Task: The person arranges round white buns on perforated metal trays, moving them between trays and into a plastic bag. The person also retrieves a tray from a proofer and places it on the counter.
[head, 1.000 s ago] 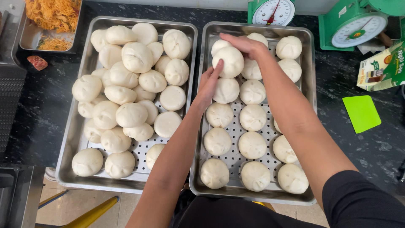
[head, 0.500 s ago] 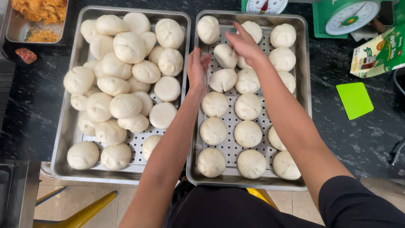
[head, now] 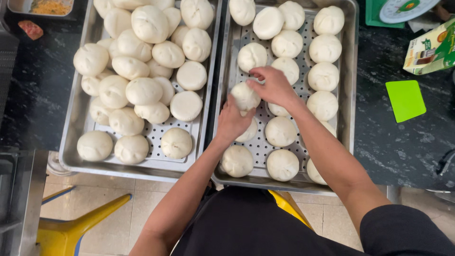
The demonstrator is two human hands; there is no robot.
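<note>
Both hands meet over the right-hand tray (head: 351, 95), a perforated steel pan sitting on a dark speckled counter (head: 393, 147). The left hand (head: 232, 121) comes up from the near edge with its fingers curled against the near side of a white dough bun (head: 245, 96), and the right hand (head: 275, 87) reaches across from the right, its fingers bent down over the same bun's far side. Between them the bun is held in the left column of the tray, about midway between near and far. I cannot tell whether it is lifted or resting on the perforated floor.

Around it the other buns (head: 323, 76) lie in tidy rows, mostly apart from one another; one sits partly hidden under the left hand, another under the right wrist.

Just to the left, touching side by side, stands a second tray (head: 76, 118) heaped with a loose pile of buns (head: 142, 90), stacked and pressing on each other at its far end, thinning to single buns near its front edge.

On the counter to the right lie a bright green square scraper (head: 405, 100) and, beyond it, a printed carton (head: 430, 50). A green scale (head: 403, 9) stands at the far right edge.
</note>
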